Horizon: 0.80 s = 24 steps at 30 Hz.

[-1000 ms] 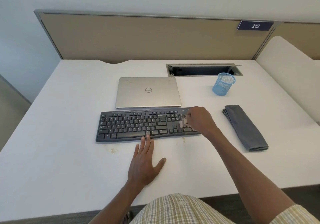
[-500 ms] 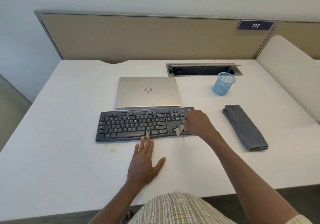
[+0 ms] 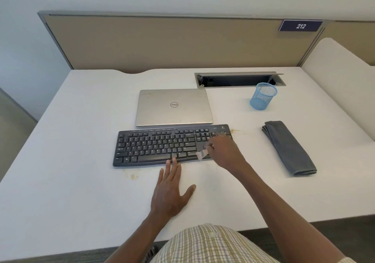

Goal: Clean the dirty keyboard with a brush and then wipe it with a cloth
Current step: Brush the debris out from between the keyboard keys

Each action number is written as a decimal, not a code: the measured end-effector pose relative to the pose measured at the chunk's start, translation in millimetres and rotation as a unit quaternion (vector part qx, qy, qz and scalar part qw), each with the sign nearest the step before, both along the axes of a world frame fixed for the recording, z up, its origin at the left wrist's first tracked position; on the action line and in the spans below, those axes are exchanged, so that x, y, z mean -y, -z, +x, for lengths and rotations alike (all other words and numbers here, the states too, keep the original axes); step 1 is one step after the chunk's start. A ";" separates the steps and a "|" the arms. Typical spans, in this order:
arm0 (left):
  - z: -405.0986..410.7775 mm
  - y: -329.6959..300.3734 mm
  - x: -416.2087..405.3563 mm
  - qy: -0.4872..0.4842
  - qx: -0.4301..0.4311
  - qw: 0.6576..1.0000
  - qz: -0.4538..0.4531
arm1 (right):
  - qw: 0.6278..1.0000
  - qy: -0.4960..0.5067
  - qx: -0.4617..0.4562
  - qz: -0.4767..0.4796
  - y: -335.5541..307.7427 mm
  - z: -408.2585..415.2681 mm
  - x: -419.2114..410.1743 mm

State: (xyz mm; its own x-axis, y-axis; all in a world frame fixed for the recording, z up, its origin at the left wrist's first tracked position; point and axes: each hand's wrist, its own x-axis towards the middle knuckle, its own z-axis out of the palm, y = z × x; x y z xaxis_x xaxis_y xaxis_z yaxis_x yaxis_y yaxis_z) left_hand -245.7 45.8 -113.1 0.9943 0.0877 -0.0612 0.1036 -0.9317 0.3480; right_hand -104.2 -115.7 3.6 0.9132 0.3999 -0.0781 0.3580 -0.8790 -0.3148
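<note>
The right hand (image 3: 222, 153) pinched a small pale brush (image 3: 201, 154) against the black keyboard (image 3: 154, 147); the left hand (image 3: 172, 191) lay flat, fingers straight, touching the keyboard's front edge.

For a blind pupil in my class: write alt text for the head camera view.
A person's right hand holds a small brush on the right part of a black keyboard, while the left hand lies flat on the white desk, fingertips at the keyboard's front edge. Nearby lie a closed laptop, a folded grey cloth and a blue mesh cup.

Brush (image 3: 200, 154) blurred; handle hidden.
</note>
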 end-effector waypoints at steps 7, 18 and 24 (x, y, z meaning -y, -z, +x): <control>0.7 2.0 -0.8 0.000 0.007 1.000 -0.003 | 0.995 0.052 0.080 -0.039 -3.3 -9.2 21.3; -0.8 -0.1 -0.9 -0.001 -0.002 1.000 -0.002 | 0.992 0.067 0.097 0.037 27.9 -23.3 50.5; -0.8 0.4 -0.4 -0.003 -0.006 1.000 -0.003 | 0.993 0.004 0.097 0.073 23.7 -30.3 26.3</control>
State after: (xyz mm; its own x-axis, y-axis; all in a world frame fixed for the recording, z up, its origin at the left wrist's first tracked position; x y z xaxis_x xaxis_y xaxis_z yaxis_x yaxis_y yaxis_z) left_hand -246.4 46.2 -113.5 0.9928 0.0933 -0.0745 0.1137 -0.9291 0.3519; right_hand -134.5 -142.0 -20.2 0.9090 0.3859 0.1578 0.4168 -0.8327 -0.3647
